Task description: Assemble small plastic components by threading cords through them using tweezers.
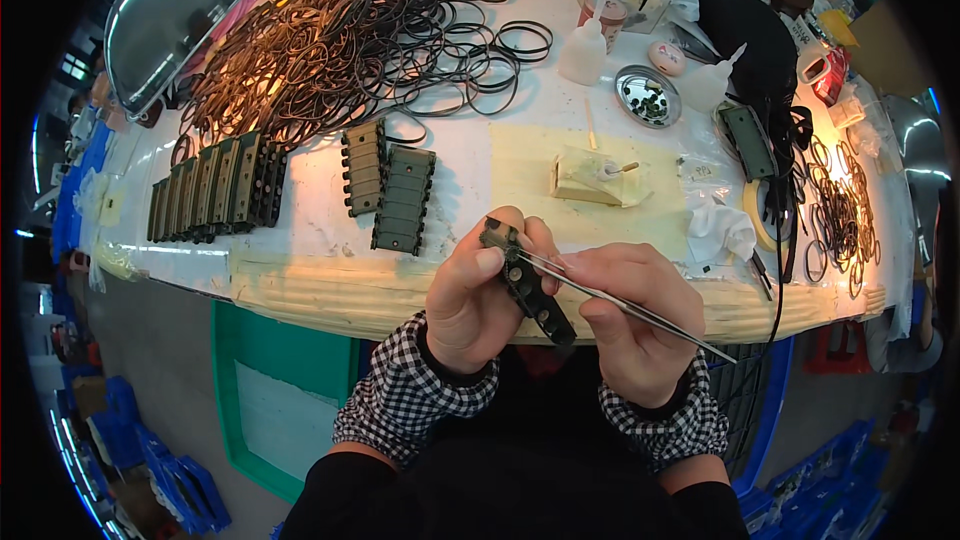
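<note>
My left hand (468, 292) pinches a dark green toy tank chassis (536, 298), tilted on edge above the table's front, with round wheels along the side turned to me. Metal tweezers (642, 312) are gripped in my right hand (640, 348). Their tips touch or nearly touch the chassis's upper end, close to my left thumb; whether they hold a small part there I cannot tell. Two more green chassis (404, 198) lie beyond my left hand, one partly against the other. Farther left stands a row of several similar chassis (215, 185).
A big tangle of black rubber loops (330, 50) covers the back left. Beyond my hands, a sponge-like block (590, 178) sits on yellow paper. A round metal dish (648, 97) holds small green pieces near a squeeze bottle (583, 52). More loops (845, 210) and a black cable (783, 270) lie right.
</note>
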{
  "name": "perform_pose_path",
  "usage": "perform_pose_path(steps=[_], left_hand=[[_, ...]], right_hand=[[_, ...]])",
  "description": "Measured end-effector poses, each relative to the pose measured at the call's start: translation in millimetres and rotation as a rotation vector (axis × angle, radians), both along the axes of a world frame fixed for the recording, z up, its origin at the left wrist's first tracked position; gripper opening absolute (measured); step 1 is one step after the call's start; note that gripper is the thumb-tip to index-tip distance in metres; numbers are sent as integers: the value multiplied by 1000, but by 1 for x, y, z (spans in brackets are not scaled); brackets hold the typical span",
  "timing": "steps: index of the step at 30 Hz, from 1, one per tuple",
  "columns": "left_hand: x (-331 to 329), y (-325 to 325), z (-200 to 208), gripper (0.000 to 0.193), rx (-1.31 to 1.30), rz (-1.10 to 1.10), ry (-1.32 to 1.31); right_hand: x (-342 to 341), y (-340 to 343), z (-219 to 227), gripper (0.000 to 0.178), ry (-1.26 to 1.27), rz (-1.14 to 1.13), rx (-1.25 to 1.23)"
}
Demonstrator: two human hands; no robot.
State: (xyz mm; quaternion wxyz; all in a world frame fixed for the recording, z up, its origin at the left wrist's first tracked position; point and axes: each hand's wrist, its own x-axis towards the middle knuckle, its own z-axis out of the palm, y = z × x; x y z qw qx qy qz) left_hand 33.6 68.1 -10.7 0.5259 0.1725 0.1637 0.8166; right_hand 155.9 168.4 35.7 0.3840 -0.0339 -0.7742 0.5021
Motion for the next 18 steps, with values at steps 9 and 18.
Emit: perform_pose_path(steps=[9,18], left_hand=[[1,-1,-1,25,7,-12,-6],[1,1,-1,24,38,13,19]], right_hand=[[-1,1,4,21,0,16,10],[-2,-2,5,16,-12,-57,79]])
